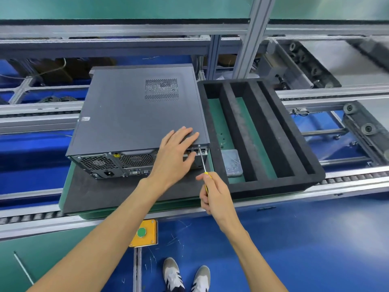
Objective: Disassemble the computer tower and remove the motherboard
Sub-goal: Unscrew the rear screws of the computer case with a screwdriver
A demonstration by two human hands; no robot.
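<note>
A dark grey computer tower [130, 114] lies on its side on a black mat [101, 192], its rear panel with fans and ports facing me. My left hand [175, 152] rests flat with straight fingers on the near right corner of its side panel, thumb down over the rear face. My right hand [214, 193] grips a yellow-handled screwdriver [203, 163]. Its tip meets a screw at the top right of the rear panel. The motherboard is hidden inside the closed case.
A black foam tray [271, 186] with long slots sits right of the tower, a small clear box of screws [231, 163] in its left slot. Conveyor rails run left to right. A yellow box with a green button [144, 232] hangs below the front rail.
</note>
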